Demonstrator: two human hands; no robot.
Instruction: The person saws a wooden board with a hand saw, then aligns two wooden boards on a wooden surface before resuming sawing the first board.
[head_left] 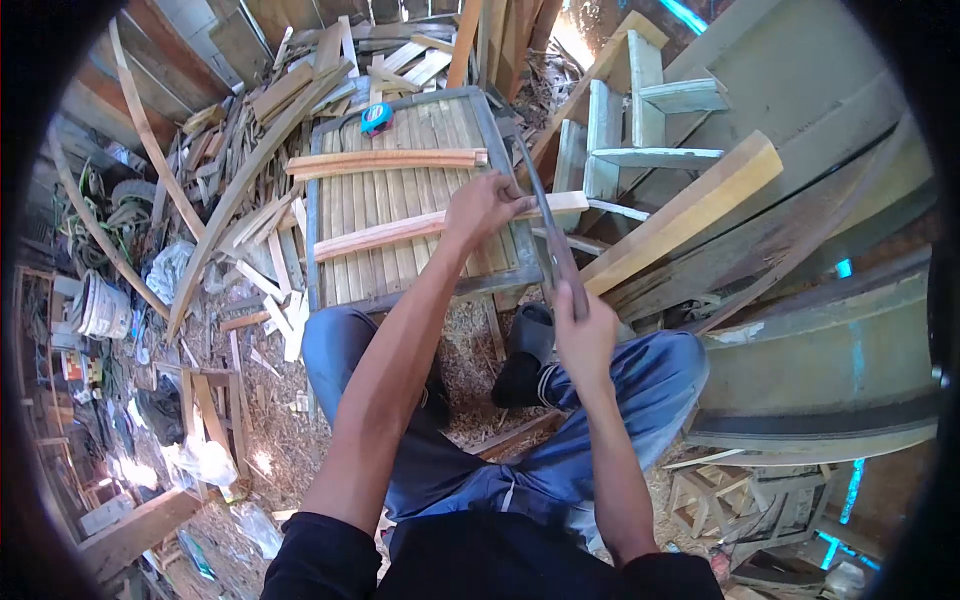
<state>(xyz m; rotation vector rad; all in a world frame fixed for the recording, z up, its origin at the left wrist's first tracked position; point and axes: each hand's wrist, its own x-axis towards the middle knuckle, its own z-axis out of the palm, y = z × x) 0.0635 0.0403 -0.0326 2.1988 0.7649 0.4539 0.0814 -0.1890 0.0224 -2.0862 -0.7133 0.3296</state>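
My left hand (pixel 482 212) is closed over a long wooden strip (pixel 380 237) that lies across a slatted wooden panel (pixel 350 205). Its fingertips are right beside the blade of a handsaw (pixel 547 205). My right hand (pixel 586 338) grips the saw's handle end, near my right knee. Seen nearly edge-on, the blade crosses the strip close to its right end, which sticks out past the panel's frame. A second wooden piece (pixel 390 162) lies farther back on the panel, roughly parallel to the strip. Behind it sits a teal tape measure (pixel 376 119).
A squared timber (pixel 690 210) slants up at the right, beside a pale wooden frame with steps (pixel 655 158). Scrap wood (pixel 300 95) is heaped at the back left. A white bucket (pixel 103 308) stands at the left. Shavings (pixel 465 350) cover the ground.
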